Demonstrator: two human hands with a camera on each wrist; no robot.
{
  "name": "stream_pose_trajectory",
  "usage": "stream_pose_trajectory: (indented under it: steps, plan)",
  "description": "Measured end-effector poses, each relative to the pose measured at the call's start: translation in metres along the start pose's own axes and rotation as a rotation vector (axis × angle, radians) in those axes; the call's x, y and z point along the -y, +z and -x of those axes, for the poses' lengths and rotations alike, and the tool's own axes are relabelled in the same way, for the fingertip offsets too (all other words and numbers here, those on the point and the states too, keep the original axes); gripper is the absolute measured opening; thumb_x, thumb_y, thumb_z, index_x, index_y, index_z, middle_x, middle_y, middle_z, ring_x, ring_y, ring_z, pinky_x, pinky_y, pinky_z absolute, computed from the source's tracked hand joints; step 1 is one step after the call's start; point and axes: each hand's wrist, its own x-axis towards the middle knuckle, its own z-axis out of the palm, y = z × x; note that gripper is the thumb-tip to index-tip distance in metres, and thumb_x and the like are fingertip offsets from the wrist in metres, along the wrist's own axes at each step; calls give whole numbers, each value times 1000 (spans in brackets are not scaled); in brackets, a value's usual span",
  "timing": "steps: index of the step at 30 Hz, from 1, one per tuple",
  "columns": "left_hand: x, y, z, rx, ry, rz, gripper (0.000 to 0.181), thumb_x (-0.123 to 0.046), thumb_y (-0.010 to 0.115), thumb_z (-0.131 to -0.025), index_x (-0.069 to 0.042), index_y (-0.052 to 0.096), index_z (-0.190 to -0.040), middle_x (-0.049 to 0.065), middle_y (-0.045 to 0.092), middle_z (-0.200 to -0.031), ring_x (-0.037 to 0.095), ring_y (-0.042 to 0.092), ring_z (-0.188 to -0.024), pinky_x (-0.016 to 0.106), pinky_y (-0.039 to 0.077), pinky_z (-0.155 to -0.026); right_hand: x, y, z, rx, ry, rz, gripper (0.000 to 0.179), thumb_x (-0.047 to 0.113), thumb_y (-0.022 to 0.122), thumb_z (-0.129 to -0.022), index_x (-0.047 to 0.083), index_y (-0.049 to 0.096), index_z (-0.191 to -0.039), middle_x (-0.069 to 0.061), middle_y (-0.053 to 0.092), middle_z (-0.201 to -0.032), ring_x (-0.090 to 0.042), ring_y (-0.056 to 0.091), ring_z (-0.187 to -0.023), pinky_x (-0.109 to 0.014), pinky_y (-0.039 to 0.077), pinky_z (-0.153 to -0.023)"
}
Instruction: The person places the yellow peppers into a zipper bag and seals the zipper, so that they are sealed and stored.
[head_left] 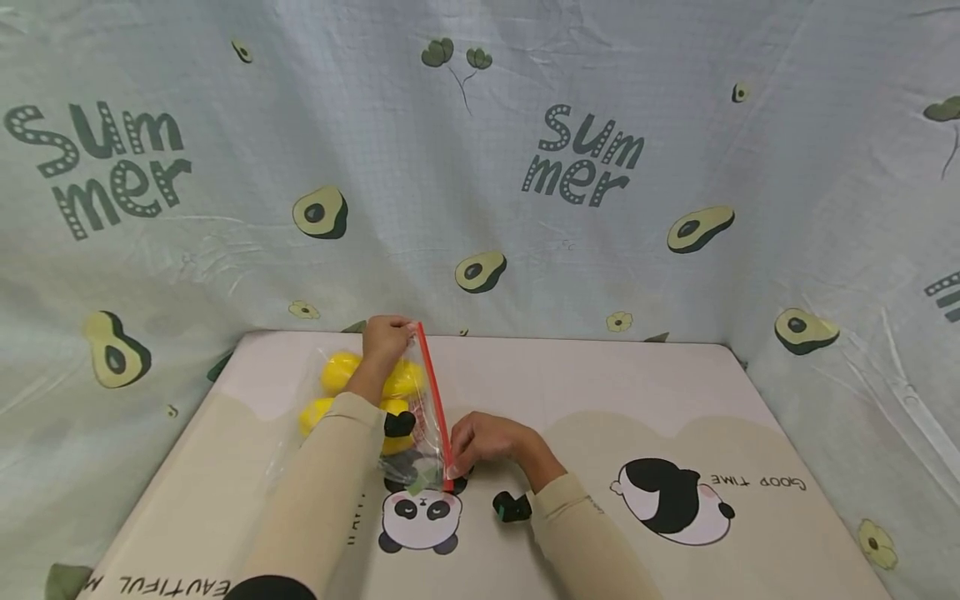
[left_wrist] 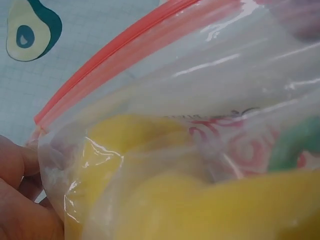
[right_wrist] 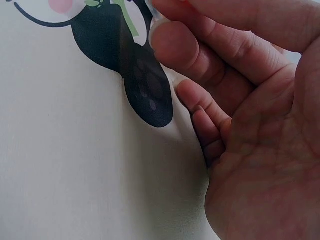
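Observation:
A clear zip-top bag (head_left: 429, 421) with a red zip strip (head_left: 432, 383) lies on the table, its strip running away from me. Several yellow rounded things (head_left: 405, 379) are inside; their kind is hard to tell through the plastic. A green curved piece (left_wrist: 295, 142) and pink printing also show in the left wrist view. My left hand (head_left: 385, 340) pinches the bag's far corner by the strip's end. At the near end of the strip, my right hand (head_left: 491, 437) pinches the other corner. Its fingertips (right_wrist: 175, 45) are curled, and the bag is mostly out of the right wrist view.
The pale table mat (head_left: 585, 383) carries printed pandas (head_left: 422, 521) and lettering. A curtain (head_left: 570, 275) with avocado prints hangs behind the table and along its sides. Dark straps (head_left: 512, 507) sit near both wrists.

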Motion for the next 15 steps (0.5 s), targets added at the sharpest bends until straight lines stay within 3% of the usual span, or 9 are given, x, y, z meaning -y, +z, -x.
stream_pose_trajectory:
  steps: [10,15]
  plan:
    - [-1,-2,0,-8,-12,39,31,-18,58,-108,0,70,-130,21,71,-127,26,67,-104,41,58,-104,3,0,1,10,4,11,16,11,78,-85,-5,81,-84,7,64,-81,-8,55,-76,-19,48,-70]
    - [1,-1,0,-11,12,44,31,-19,59,-107,0,71,-129,21,72,-125,24,67,-101,39,59,-102,2,1,1,9,12,9,14,9,79,-85,-4,82,-85,7,64,-82,-8,55,-77,-19,49,-70]
